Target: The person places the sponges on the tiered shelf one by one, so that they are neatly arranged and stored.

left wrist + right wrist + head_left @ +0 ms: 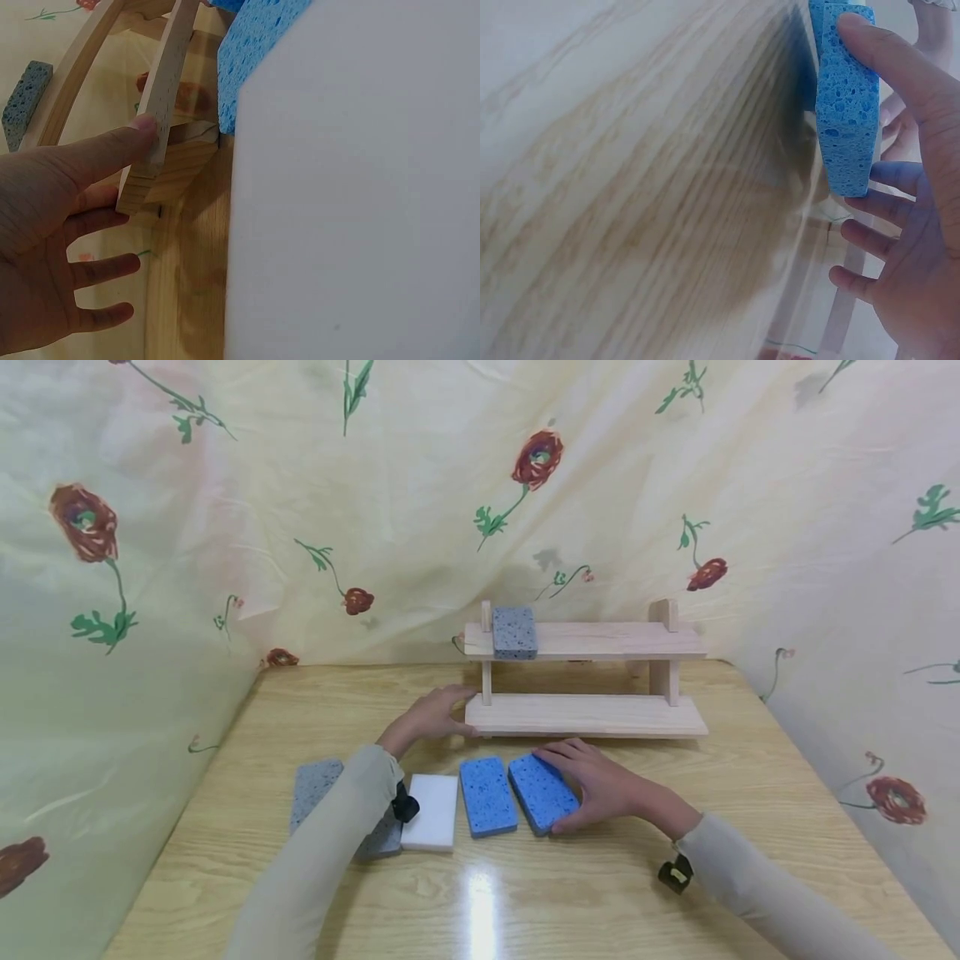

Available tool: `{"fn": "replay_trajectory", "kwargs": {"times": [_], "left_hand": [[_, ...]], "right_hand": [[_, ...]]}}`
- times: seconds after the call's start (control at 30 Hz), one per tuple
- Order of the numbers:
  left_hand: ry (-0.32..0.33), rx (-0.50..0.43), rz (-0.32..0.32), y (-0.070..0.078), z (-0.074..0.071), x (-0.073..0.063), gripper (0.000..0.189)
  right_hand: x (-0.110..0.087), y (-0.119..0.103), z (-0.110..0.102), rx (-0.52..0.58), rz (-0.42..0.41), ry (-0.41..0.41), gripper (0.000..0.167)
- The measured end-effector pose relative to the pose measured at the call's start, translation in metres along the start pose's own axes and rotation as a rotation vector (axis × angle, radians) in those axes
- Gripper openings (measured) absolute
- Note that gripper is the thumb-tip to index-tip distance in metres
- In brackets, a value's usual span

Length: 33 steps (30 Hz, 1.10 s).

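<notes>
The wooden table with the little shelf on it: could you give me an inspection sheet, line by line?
Surface: wood-grain table, with a bright reflection in front.
Job's things: two-board wooden shelf; grey sponge at the left of its upper board; on the table, white block, left blue sponge and right blue sponge; more grey sponge material partly hidden by the left sleeve, count uncertain.
Clutter: nothing seen.
Hands: left hand grips the left end of the lower board; right hand grips the right blue sponge.
Cables: nothing seen.
Surroundings: pale, flower-patterned covering behind and at both sides.
</notes>
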State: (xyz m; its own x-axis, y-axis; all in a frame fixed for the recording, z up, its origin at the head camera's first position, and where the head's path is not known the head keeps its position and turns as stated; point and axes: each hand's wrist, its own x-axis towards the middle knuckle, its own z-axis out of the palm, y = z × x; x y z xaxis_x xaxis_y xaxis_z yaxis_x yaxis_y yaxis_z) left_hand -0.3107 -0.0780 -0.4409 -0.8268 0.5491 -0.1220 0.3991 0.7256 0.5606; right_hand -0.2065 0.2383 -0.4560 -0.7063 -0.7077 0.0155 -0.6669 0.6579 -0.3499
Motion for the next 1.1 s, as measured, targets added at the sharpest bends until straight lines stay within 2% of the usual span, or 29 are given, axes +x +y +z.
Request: {"fn": "replay_trajectory", "kwargs": {"times": [0.2, 0.37, 0.73, 1.1], "left_hand": [[0.005, -0.016, 0.011, -0.002, 0.001, -0.001, 0.082], [0.009, -0.019, 0.017, -0.002, 0.001, -0.002, 0.082], [0.016, -0.022, 0.016, -0.002, 0.002, 0.0, 0.082], [0.019, -0.017, -0.001, 0.0, 0.0, -0.001, 0.081]], "right_hand": [[0.001, -0.003, -0.008, -0.007, 0.024, 0.012, 0.114], [0.004, -0.005, -0.02, -0.038, 0.006, 0.057, 0.115], [0.015, -0.005, -0.055, -0.065, -0.003, 0.121, 0.115], [0.014, 0.006, -0.084, -0.07, 0.074, 0.153, 0.119]]}}
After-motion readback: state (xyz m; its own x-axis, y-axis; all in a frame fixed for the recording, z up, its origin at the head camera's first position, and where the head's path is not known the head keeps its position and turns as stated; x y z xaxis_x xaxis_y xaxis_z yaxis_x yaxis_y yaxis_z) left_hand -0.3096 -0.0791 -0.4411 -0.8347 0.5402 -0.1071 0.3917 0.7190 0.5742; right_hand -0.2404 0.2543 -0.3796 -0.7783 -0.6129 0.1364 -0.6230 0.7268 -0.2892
